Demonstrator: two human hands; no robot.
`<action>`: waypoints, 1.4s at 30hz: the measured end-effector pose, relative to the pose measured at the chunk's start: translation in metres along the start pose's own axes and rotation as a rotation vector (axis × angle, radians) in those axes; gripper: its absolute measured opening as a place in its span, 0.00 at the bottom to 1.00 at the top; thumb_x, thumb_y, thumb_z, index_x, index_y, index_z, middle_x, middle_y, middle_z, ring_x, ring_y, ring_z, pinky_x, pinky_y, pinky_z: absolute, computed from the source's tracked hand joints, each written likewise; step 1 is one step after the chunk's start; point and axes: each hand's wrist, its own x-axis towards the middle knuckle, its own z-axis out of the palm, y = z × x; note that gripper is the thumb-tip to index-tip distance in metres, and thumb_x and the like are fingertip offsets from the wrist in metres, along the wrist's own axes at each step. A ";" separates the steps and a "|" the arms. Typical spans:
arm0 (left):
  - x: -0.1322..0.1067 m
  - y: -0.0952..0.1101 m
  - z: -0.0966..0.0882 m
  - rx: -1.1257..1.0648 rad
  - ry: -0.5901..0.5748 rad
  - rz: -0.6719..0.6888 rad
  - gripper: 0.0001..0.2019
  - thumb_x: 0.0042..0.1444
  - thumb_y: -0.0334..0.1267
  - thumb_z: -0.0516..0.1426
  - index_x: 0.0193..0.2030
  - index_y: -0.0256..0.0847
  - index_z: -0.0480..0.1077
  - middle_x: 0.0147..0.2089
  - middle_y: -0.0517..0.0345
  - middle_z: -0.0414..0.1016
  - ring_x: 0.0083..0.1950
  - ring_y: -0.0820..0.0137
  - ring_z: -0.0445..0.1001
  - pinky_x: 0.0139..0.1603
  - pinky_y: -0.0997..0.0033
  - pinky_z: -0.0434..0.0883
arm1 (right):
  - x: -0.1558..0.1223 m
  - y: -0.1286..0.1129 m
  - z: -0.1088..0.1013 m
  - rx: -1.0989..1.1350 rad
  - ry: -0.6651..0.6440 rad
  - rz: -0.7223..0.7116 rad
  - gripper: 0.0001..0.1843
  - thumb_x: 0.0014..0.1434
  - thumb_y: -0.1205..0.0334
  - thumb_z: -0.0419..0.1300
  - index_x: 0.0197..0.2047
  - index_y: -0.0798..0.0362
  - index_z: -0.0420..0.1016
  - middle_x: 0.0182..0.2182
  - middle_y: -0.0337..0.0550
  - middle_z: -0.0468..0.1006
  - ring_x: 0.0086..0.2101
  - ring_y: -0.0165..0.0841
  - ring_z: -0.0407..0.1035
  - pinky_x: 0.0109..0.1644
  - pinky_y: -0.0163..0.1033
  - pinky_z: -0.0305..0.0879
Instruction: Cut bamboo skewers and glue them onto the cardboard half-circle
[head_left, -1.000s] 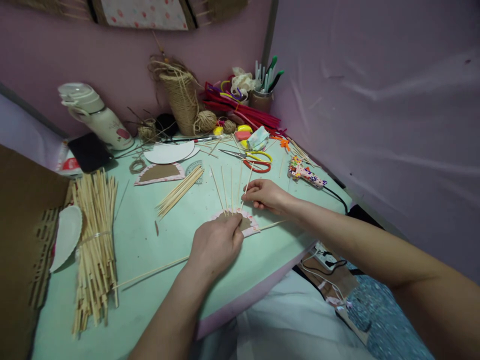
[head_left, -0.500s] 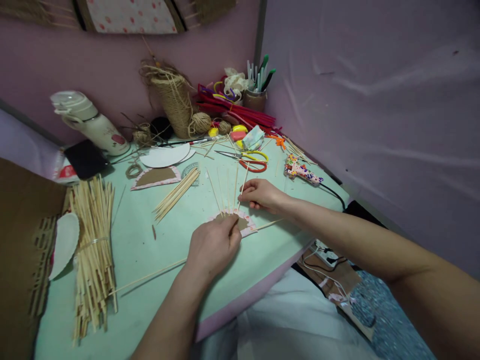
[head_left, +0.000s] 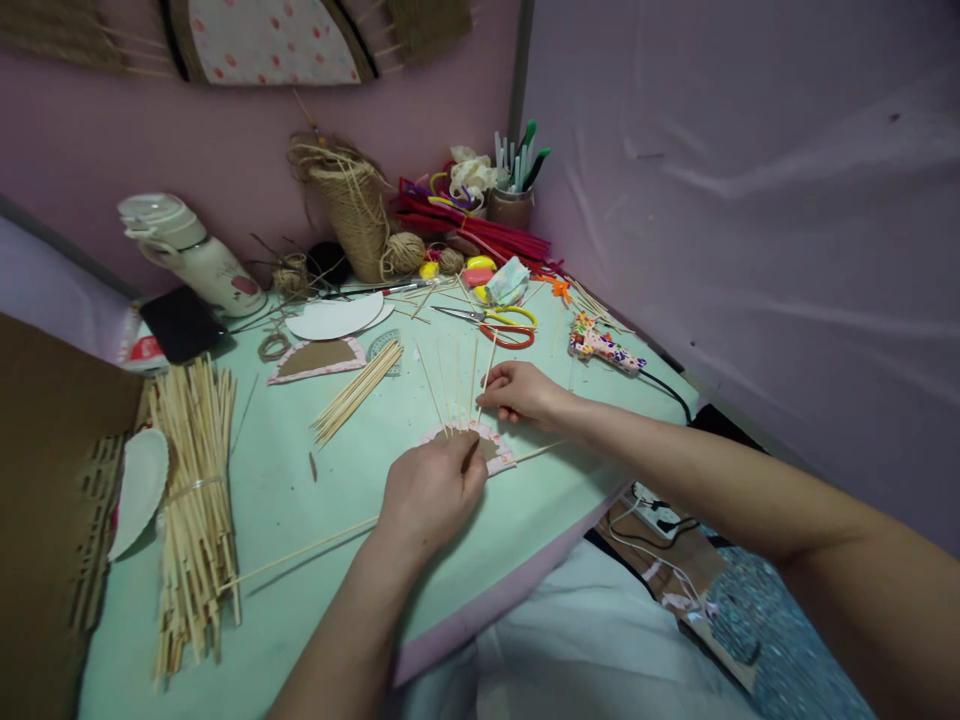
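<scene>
A small cardboard half-circle (head_left: 496, 452) edged with pink-patterned fabric lies on the table, and several thin bamboo sticks (head_left: 429, 380) fan out from it towards the back. My left hand (head_left: 439, 490) presses down on this piece with curled fingers, covering its near part. The fingertips are close to the lower ends of the sticks. Between thumb and fingers, my right hand (head_left: 521, 392) pinches the rightmost bamboo stick (head_left: 491, 358) above its lower end. Another stick (head_left: 315, 550) runs out to the left from under my left hand, and one pokes out on the right.
Left stand a tied stick bundle (head_left: 196, 510) and a cardboard sheet (head_left: 52, 500). Loose sticks (head_left: 356, 395), a second fabric-edged half-circle (head_left: 319, 358) and scissors (head_left: 499, 322) lie beyond my hands. A corded glue gun (head_left: 604, 345) lies right; a bottle (head_left: 199, 260) and twine cone (head_left: 349, 215) are behind.
The view has shifted slightly, so most things appear a little lower and further right. Both hands keep their places at the half-circle, with the right still pinching the stick.
</scene>
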 end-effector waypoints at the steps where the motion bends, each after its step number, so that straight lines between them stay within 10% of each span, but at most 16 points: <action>1: 0.000 0.000 0.000 0.000 0.001 0.001 0.17 0.64 0.40 0.44 0.50 0.48 0.71 0.44 0.57 0.79 0.42 0.64 0.77 0.34 0.68 0.62 | 0.000 0.000 0.000 -0.010 0.000 0.001 0.15 0.46 0.72 0.69 0.31 0.54 0.65 0.15 0.30 0.69 0.13 0.21 0.60 0.13 0.26 0.54; 42: -0.001 0.001 -0.003 -0.005 -0.022 -0.005 0.15 0.64 0.42 0.45 0.50 0.48 0.70 0.43 0.56 0.78 0.43 0.62 0.76 0.35 0.67 0.63 | -0.001 0.002 0.003 -0.063 0.047 -0.037 0.29 0.44 0.74 0.67 0.39 0.48 0.51 0.20 0.28 0.73 0.15 0.29 0.68 0.16 0.31 0.64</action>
